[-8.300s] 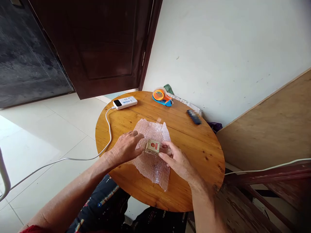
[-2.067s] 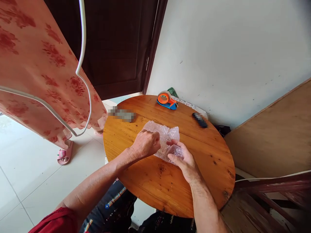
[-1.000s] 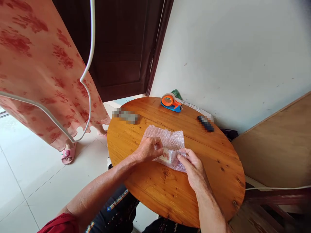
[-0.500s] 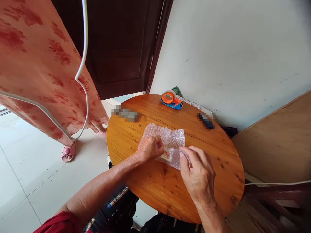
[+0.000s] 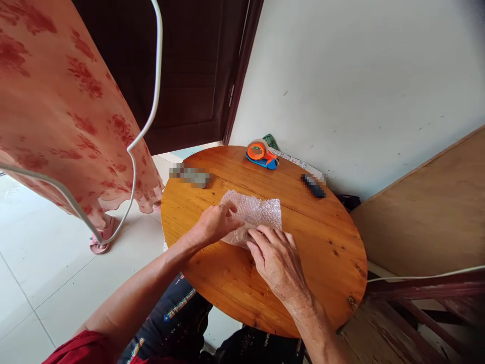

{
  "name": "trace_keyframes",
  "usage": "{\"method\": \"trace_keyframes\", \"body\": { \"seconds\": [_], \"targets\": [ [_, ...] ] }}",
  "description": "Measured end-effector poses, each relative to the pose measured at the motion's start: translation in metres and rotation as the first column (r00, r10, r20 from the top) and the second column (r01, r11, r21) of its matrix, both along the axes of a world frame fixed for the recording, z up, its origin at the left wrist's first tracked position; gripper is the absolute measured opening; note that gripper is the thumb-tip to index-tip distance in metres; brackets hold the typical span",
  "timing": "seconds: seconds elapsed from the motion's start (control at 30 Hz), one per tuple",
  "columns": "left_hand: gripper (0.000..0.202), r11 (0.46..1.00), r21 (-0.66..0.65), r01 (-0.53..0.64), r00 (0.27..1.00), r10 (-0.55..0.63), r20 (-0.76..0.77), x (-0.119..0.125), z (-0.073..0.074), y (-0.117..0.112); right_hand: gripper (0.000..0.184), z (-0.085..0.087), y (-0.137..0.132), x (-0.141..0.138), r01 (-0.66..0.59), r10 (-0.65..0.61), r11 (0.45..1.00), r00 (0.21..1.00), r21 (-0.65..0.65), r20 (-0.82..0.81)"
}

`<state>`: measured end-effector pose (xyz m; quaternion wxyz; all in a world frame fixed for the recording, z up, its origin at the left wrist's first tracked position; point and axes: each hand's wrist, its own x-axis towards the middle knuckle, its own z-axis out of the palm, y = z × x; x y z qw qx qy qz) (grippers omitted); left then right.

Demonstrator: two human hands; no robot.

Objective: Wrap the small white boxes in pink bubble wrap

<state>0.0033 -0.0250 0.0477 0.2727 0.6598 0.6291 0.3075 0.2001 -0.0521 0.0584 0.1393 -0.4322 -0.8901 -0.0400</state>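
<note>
A sheet of bubble wrap [image 5: 257, 211] lies on a round wooden table [image 5: 322, 253], folded over a small box that is hidden now. My left hand [image 5: 212, 225] rests on the wrap's left edge with its fingers closed on the plastic. My right hand [image 5: 278, 260] lies palm down over the wrapped bundle at the near edge, fingers curled and pressing on it.
An orange and blue tape dispenser [image 5: 261, 153] sits at the table's far edge by the wall. A blurred device [image 5: 189, 175] and a dark blurred object [image 5: 312, 185] lie on the table. A person in a pink floral dress [image 5: 64, 106] stands at left; a white cable [image 5: 144, 131] hangs there.
My right hand has come down over the wrapped box, which now is covered. The left hand has slid a little left along the wrap. The white cable has swung.
</note>
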Motion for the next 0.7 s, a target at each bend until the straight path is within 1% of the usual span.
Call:
{"method": "trace_keyframes", "body": {
  "seconds": [0.1,0.2,0.3,0.37,0.5,0.6,0.7],
  "targets": [
    [0.027,0.998,0.001,-0.067,0.994,0.067,-0.091,-0.019,0.001,-0.01,0.029,0.003,0.001,-0.002,-0.007,0.008,1.0,0.998,-0.005,0.055],
    [0.032,0.991,-0.061,-0.117,0.983,0.108,-0.147,-0.032,-0.001,-0.019,0.037,0.006,0.004,-0.006,-0.009,0.008,1.0,0.989,0.007,0.144],
    [0.039,0.982,-0.132,-0.135,0.981,0.113,-0.158,-0.037,-0.003,-0.023,0.036,0.013,0.007,-0.01,-0.034,0.039,0.999,0.971,-0.024,0.237],
    [0.038,0.979,-0.161,-0.124,0.984,0.101,-0.146,-0.036,-0.005,-0.023,0.031,0.019,0.01,-0.012,-0.043,0.056,0.998,0.957,-0.05,0.284],
    [0.026,0.974,-0.207,-0.09,0.995,0.081,-0.051,-0.029,-0.011,-0.02,0.025,0.026,0.015,-0.012,-0.051,0.078,0.995,0.941,-0.089,0.33],
    [0.012,0.977,-0.197,-0.083,0.995,0.094,0.045,-0.024,-0.016,-0.018,0.025,0.028,0.018,-0.012,-0.071,0.102,0.992,0.943,-0.109,0.317],
    [0.005,0.982,-0.168,-0.09,0.977,0.12,0.176,-0.018,-0.016,-0.018,0.024,0.031,0.021,-0.013,-0.087,0.122,0.988,0.945,-0.124,0.304]
  ]
}}
